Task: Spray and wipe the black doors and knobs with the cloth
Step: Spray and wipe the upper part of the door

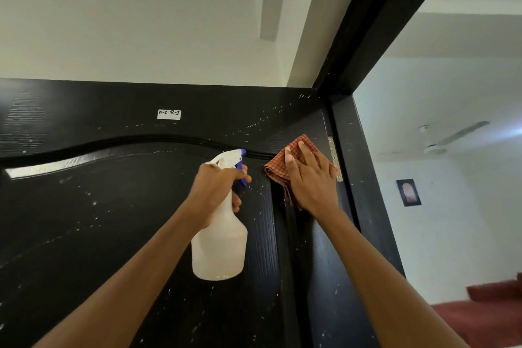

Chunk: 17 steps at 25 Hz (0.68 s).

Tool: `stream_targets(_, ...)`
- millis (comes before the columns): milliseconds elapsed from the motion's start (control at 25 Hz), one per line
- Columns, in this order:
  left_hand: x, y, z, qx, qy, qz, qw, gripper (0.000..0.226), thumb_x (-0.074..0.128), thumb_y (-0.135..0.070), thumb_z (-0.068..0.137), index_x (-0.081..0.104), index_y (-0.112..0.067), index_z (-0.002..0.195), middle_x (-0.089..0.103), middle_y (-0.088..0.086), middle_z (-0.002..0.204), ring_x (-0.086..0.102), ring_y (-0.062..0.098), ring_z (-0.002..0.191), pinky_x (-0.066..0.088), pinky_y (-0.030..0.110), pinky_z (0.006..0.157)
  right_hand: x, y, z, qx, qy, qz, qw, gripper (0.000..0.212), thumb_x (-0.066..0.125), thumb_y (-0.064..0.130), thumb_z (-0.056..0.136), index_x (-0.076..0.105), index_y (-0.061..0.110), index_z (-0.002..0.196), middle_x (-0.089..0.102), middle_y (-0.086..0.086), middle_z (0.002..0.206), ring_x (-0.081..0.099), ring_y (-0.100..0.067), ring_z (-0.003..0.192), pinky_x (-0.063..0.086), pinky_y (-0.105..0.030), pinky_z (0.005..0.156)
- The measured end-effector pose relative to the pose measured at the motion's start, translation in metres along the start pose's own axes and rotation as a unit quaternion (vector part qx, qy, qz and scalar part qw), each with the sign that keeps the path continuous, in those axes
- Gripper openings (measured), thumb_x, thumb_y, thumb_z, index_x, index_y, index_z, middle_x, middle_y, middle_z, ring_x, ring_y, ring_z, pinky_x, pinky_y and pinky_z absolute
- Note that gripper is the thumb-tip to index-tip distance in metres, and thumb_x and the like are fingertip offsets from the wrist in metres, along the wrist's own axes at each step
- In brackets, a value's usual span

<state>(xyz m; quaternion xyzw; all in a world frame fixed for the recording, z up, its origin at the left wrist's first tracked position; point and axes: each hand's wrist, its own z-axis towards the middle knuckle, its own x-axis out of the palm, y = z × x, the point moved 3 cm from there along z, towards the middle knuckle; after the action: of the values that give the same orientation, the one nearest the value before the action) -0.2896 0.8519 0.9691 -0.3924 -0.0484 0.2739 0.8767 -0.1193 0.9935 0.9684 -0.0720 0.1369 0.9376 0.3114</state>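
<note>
The black door (113,206) fills the lower left of the head view, speckled with white flecks and carrying a curved raised moulding. My left hand (217,189) grips the neck of a white spray bottle (220,246) with a blue trigger, its nozzle pointing at the door's upper right. My right hand (310,178) presses a folded orange checked cloth (278,167) flat against the door's right edge, close to the hinge (334,158). No knob is in view.
A small white label (169,114) is stuck near the door's top. The black door frame (364,167) stands right of the hinge. Beyond it lies a room with a ceiling fan (440,141), a small framed picture (408,192) and red fabric (485,316).
</note>
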Motion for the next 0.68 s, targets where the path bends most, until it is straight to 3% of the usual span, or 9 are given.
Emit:
stream_targets(80,0.003,0.001,0.009,0.006,0.0,0.01,1.0,0.024,0.063,-0.02,0.095,0.064,-0.014,0.119,0.073,0.008,0.104,0.056,0.017,0.052,0.053,0.03,0.051,-0.002,-0.001,0.006,-0.002,0.0,-0.028,1.0,0.055,0.033,0.056,0.108,0.033,0.038,0.16,0.015,0.003,0.172,0.008,-0.031,0.157,0.003,-0.053,0.125)
stream_targets(160,0.005,0.001,0.016,0.011,-0.006,0.025,1.0,0.026,0.063,-0.02,0.095,0.064,-0.014,0.12,0.073,0.009,0.103,0.057,0.017,0.052,0.053,0.03,0.051,0.003,-0.001,0.007,-0.009,0.013,-0.061,0.998,0.061,0.042,0.056,0.105,0.025,0.039,0.162,0.01,0.0,0.172,0.004,-0.033,0.157,0.004,-0.055,0.125)
stream_targets(360,0.001,-0.005,0.022,0.0,-0.022,0.037,0.999,0.023,0.064,-0.018,0.093,0.066,-0.01,0.114,0.072,0.015,0.104,0.057,0.019,0.054,0.052,0.031,0.051,0.033,-0.001,-0.003,-0.044,-0.002,-0.103,0.994,0.082,-0.007,0.071,0.094,-0.017,0.025,0.162,-0.021,-0.005,0.17,-0.018,-0.028,0.158,-0.017,-0.045,0.125)
stream_targets(560,-0.002,-0.02,0.033,-0.004,0.015,-0.009,1.0,0.02,0.062,-0.02,0.095,0.067,-0.007,0.11,0.076,0.011,0.099,0.057,0.016,0.05,0.053,0.03,0.051,0.039,0.006,0.003,-0.007,-0.068,-0.083,0.994,0.092,-0.006,0.077,0.092,-0.009,0.021,0.165,-0.012,-0.005,0.172,-0.019,-0.024,0.155,-0.023,-0.04,0.118)
stream_targets(680,-0.002,-0.033,0.04,0.027,0.01,-0.013,1.0,0.023,0.061,-0.027,0.095,0.067,-0.006,0.104,0.076,0.014,0.091,0.056,0.016,0.047,0.052,0.03,0.049,0.04,0.005,0.002,-0.014,-0.087,-0.076,0.993,0.092,0.0,0.077,0.094,-0.002,0.02,0.166,-0.004,-0.006,0.173,-0.011,-0.027,0.159,-0.019,-0.042,0.121)
